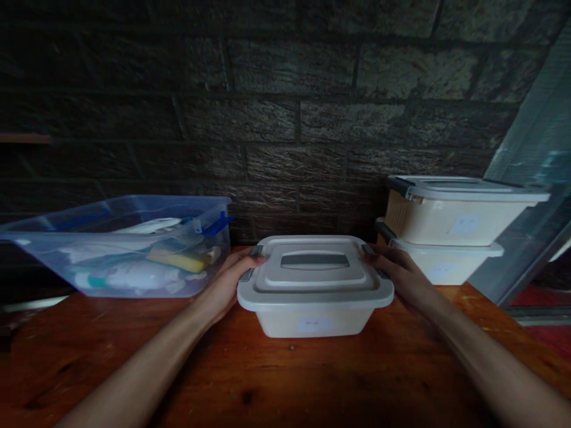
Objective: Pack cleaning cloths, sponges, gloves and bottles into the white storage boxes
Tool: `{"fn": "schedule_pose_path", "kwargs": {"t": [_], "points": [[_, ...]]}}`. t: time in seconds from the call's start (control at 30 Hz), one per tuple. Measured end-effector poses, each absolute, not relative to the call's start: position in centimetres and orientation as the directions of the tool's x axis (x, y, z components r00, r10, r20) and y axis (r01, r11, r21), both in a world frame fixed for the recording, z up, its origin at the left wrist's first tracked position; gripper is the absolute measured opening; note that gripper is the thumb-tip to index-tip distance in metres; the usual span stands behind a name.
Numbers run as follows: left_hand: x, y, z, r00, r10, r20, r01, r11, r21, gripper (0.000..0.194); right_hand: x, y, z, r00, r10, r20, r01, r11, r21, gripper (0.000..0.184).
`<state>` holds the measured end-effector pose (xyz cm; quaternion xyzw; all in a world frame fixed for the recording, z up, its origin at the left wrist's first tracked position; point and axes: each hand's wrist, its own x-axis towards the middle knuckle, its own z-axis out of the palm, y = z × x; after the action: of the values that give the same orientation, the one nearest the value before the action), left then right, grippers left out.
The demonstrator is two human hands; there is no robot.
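Note:
A white lidded storage box (313, 321) with a grey handle set in its lid is in the middle, upright, with a small label on its front. My left hand (232, 276) grips its left side, thumb on the grey latch and fingers mostly hidden behind the rim. On the opposite side my right hand (397, 270) holds the box in the same way, its thumb at the right latch. The lid sits on the box. Whether the box's base touches the table is hard to tell.
At the left stands an open clear plastic bin (134, 285) with a bottle (140, 276), a yellow item (178, 260) and other things inside. Two similar lidded boxes (464, 220) are stacked at the right. Behind the wooden table (285, 380) rises a dark brick wall (267, 119).

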<state>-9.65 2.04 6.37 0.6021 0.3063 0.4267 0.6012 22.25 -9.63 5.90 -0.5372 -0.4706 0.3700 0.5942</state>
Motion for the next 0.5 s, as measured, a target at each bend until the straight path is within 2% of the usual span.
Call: {"fn": "schedule_pose_path", "kwargs": {"t": [0.07, 0.27, 0.4, 0.5], "points": [[-9.7, 2.2, 6.1, 0.429, 0.892, 0.142, -0.159, -0.08, 0.984, 0.033, 22.2, -9.6, 5.8, 0.275, 0.949, 0.153, 0.061, 0.142, -0.988, 0.043], [-9.5, 2.2, 5.4, 0.343, 0.939, -0.001, -0.236, 0.087, 0.968, 0.029, 21.7, -9.6, 5.3, 0.332, 0.933, 0.139, 0.0, 0.147, -0.989, 0.038], [-9.2, 2.1, 5.0, 0.34, 0.94, 0.01, -0.288, 0.094, 0.953, 0.027, 21.4, -9.8, 4.8, 0.339, 0.937, 0.078, -0.078, 0.111, -0.991, 0.025], [-9.1, 2.3, 4.4, 0.34, 0.94, 0.034, -0.328, 0.085, 0.941, 0.026, 21.0, -10.0, 4.3, 0.342, 0.938, 0.054, -0.107, 0.096, -0.99, 0.033]]}}
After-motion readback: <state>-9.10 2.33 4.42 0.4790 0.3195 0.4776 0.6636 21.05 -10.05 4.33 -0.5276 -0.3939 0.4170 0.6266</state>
